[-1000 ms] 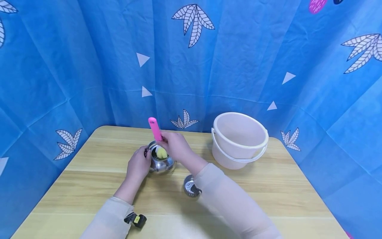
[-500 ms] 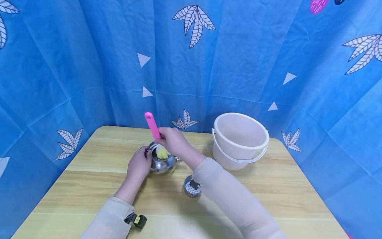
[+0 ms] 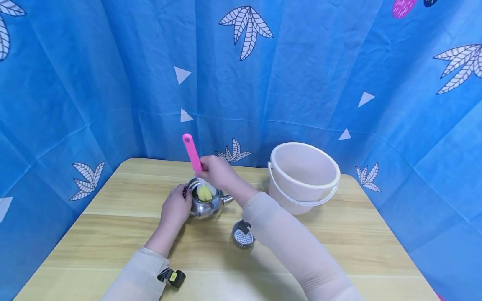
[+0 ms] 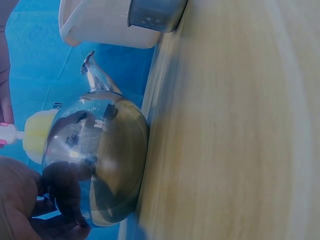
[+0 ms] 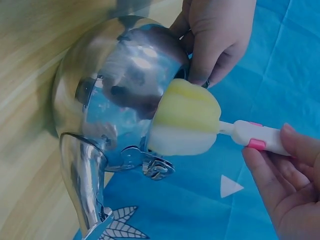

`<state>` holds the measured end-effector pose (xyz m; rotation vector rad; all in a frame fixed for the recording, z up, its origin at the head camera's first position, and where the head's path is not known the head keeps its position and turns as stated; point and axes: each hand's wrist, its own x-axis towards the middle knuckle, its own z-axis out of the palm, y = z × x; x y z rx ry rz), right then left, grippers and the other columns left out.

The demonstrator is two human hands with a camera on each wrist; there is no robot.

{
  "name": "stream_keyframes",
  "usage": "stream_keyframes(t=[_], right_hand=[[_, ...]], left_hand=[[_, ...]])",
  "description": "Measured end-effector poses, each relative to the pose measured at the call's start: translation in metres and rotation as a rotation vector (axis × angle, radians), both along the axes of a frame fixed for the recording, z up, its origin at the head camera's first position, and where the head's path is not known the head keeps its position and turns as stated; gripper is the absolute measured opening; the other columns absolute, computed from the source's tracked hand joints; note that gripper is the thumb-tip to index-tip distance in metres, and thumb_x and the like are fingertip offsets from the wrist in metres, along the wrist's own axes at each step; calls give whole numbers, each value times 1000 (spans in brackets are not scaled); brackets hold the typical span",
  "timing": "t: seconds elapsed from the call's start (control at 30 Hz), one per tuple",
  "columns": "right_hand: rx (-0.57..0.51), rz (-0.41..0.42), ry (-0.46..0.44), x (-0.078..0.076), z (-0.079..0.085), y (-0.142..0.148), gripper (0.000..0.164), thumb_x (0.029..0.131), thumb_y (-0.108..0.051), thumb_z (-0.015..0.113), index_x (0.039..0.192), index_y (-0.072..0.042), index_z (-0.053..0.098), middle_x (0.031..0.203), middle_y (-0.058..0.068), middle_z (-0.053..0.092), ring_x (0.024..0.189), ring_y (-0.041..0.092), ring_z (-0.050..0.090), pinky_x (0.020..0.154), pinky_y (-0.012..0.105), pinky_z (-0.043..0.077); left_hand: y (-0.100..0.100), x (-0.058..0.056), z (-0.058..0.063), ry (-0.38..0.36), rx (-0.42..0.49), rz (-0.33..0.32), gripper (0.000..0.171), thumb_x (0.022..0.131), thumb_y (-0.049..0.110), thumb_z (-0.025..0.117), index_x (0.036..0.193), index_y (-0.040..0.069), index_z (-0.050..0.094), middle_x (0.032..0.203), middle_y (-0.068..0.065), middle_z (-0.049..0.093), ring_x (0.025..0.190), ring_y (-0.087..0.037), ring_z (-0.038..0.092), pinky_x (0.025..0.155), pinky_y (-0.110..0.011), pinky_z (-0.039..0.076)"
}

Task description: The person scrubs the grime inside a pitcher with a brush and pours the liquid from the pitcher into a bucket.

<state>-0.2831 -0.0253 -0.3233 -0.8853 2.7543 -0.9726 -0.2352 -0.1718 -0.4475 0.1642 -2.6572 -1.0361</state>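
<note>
A shiny steel teapot point(image 3: 205, 209) stands lidless on the table, its spout point(image 4: 100, 75) to the right. My left hand point(image 3: 175, 207) grips it at the left side near the rim; exactly where the fingers close is partly hidden. With my right hand point(image 3: 219, 171) I pinch the white and pink handle of a sponge brush point(image 3: 191, 152). The brush's yellow and white sponge head point(image 5: 185, 117) sits in the teapot's mouth, mostly above the rim in the right wrist view. Below my right forearm lies a small round steel strainer point(image 3: 242, 237) with a perforated bottom.
A white bucket point(image 3: 290, 194) with its handle hanging down stands at the back right of the wooden table point(image 3: 132, 234). Blue patterned curtain point(image 3: 158, 75) encloses the table at the back and both sides.
My right hand has risen and drawn the brush upward, so more of its sponge head shows above the teapot's mouth. The spout has come into view. My left hand stays put.
</note>
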Motion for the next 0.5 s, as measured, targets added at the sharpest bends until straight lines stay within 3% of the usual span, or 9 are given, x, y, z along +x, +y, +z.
stream_keyframes(t=[0.17,0.5], right_hand=[[-36,-12,-49,-2,0,0,12,93,-11,72,102,-4,71,91,11,75,72,14,67,64,20,55],[-88,-28,-42,-8,-5,1,14,93,-12,72,104,-4,72,85,4,73,70,12,66,63,21,55]], left_hand=[[0,0,1,-6,10,3,44,104,21,43,135,-8,54,127,-30,60,117,-46,59,96,-59,49],[0,-1,0,-23,22,1,44,105,21,42,137,-8,52,131,-30,58,120,-46,57,98,-59,47]])
